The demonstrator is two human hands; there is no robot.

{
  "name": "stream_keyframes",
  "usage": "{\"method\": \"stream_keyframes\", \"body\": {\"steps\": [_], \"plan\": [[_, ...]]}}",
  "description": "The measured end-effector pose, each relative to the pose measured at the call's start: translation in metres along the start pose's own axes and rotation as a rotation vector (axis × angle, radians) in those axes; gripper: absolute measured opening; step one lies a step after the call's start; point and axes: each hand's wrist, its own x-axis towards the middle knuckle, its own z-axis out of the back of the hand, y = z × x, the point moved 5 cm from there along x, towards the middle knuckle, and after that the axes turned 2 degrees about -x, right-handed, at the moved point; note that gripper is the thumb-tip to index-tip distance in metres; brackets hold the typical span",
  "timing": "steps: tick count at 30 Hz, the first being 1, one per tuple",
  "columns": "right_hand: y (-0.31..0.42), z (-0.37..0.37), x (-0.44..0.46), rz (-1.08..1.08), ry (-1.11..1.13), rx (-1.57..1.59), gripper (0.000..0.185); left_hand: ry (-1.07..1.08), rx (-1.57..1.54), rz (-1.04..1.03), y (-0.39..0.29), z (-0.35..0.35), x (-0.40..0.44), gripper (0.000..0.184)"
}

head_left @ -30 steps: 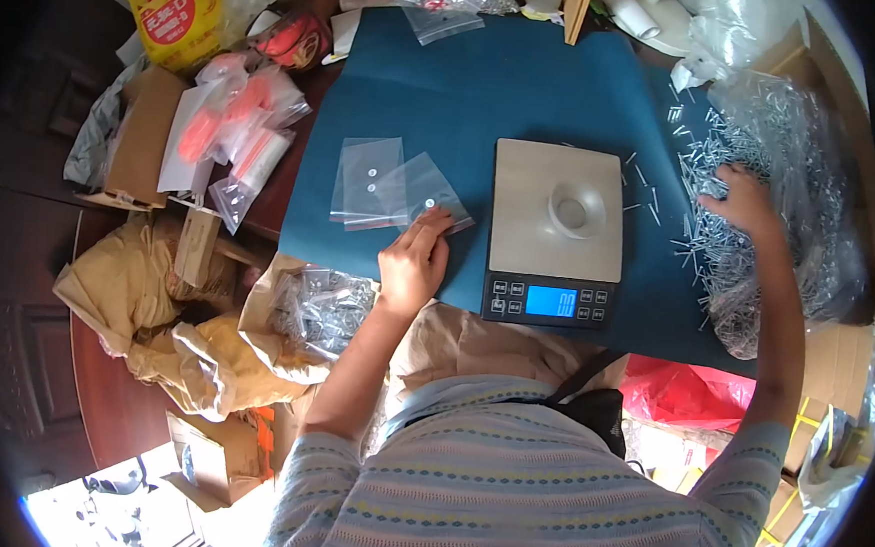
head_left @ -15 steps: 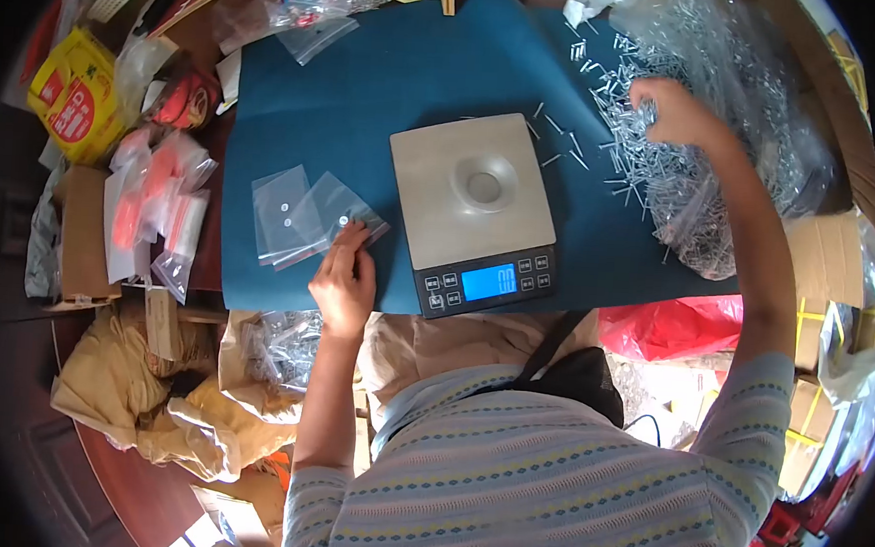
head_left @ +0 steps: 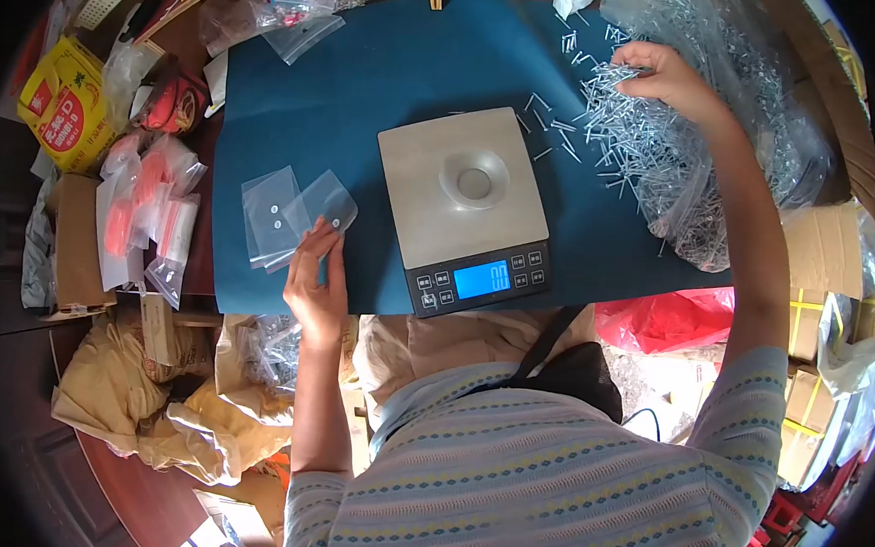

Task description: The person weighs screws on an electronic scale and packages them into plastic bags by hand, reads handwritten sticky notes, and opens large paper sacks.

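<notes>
My left hand (head_left: pixel 319 284) is at the table's left front, its fingertips closed on the edge of a clear zip bag (head_left: pixel 334 199), which bends upward. A second clear zip bag (head_left: pixel 266 203) lies flat beside it, partly overlapped. My right hand (head_left: pixel 668 82) is at the top of a big heap of silver nails (head_left: pixel 645 151), thumb and fingers curled around some of them. Between my hands stands a digital scale (head_left: pixel 432 203) with a round dip in its metal plate and a lit blue display. Several loose nails (head_left: pixel 564 141) lie between the scale and the heap.
A large clear plastic sack (head_left: pixel 768 113) surrounds the heap on the right. Bags with pink contents (head_left: pixel 152 191), a yellow packet (head_left: pixel 67 105) and a red round container (head_left: pixel 175 102) are on the left. More small bags (head_left: pixel 298 14) lie at the back.
My left hand has drawn back slightly left, and the upper zip bag now curves up at its edge. My right hand has turned and loosened from a tight fist over the nails.
</notes>
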Motion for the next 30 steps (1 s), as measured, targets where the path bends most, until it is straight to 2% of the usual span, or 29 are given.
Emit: {"method": "stream_keyframes", "body": {"steps": [3, 6, 12, 13, 14, 16, 20, 21, 24, 26, 27, 30], "plan": [[0.024, -0.014, 0.005, 0.038, 0.105, 0.099, 0.035, -0.024, -0.024, 0.024, -0.004, 0.005, 0.001, 0.01], [0.06, -0.043, 0.009, 0.208, 0.226, 0.202, 0.033, -0.04, -0.028, 0.008, -0.013, 0.01, 0.003, 0.01], [0.121, -0.122, -0.001, 0.225, 0.452, 0.347, 0.03, -0.033, -0.091, -0.047, -0.032, 0.013, 0.005, 0.009], [0.126, -0.132, -0.004, 0.236, 0.463, 0.265, 0.03, -0.026, -0.107, -0.044, -0.036, 0.013, 0.004, 0.009], [0.126, -0.142, -0.007, 0.232, 0.446, 0.105, 0.031, -0.019, -0.124, -0.041, -0.039, 0.013, 0.004, 0.01], [0.138, -0.149, -0.018, 0.359, 0.342, -0.163, 0.031, 0.002, -0.151, -0.031, -0.044, 0.015, 0.004, 0.011], [0.151, -0.127, -0.032, 0.53, 0.105, -0.165, 0.026, 0.11, -0.208, 0.05, -0.051, 0.018, -0.003, 0.014], [0.16, -0.121, -0.04, 0.468, 0.139, -0.118, 0.022, 0.152, -0.226, 0.083, -0.053, 0.018, -0.005, 0.015], [0.179, -0.136, -0.079, 0.603, 0.177, -0.008, 0.021, 0.246, -0.383, -0.042, -0.086, 0.015, -0.001, 0.018], [0.187, -0.149, -0.103, 0.807, 0.154, -0.176, 0.021, 0.338, -0.47, -0.138, -0.108, 0.013, 0.0, 0.025], [0.185, -0.154, -0.111, 0.904, 0.097, -0.206, 0.02, 0.349, -0.5, -0.137, -0.117, 0.012, 0.0, 0.023], [0.183, -0.149, -0.126, 0.948, 0.161, -0.213, 0.019, 0.484, -0.655, -0.054, -0.118, 0.011, -0.007, 0.018]]}}
